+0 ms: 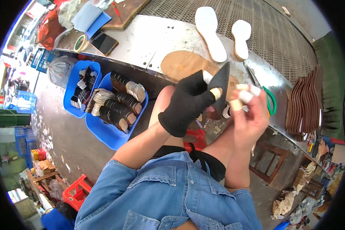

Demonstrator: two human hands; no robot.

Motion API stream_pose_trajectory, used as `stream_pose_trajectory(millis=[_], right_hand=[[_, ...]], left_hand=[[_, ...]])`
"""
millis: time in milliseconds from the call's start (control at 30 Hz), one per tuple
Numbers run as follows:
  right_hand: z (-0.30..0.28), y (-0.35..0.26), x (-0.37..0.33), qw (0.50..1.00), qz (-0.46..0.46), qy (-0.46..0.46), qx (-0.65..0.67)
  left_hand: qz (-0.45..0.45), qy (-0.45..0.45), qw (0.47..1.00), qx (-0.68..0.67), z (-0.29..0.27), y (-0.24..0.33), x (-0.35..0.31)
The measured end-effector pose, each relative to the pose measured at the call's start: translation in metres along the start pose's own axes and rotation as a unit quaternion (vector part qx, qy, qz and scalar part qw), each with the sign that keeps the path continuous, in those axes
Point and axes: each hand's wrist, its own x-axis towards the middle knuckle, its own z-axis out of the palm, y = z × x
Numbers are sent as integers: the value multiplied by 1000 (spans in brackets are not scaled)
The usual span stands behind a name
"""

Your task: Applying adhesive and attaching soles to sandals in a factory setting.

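Observation:
My left hand, in a black glove with pale tape on the bare fingertips, grips a dark, pointed shoe sole piece. It is held up over the bench edge, above a brown cardboard sheet. Just right of the piece is my right hand, with pale coverings on several fingertips. Its fingers are bent together, and whatever they may pinch is too small to tell. Two white sole-shaped pieces lie farther back on the bench. Scissors with green handles lie beside my right hand.
Dark brown sole pieces stand stacked at the right. Blue baskets of bundled shoe parts sit at the left. On the bench are a phone, a tape roll and a red-handled tool. Red stools stand low.

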Motion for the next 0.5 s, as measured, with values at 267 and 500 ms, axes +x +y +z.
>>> stream_pose_trajectory(millis=[267, 500], right_hand=[[-19, -9, -22, 990, 64, -1, 122], [-21, -15, -41, 956, 131, -25, 260]], left_hand=[[54, -98, 990, 91, 16, 1, -19], [41, -89, 994, 43, 12, -1, -35]])
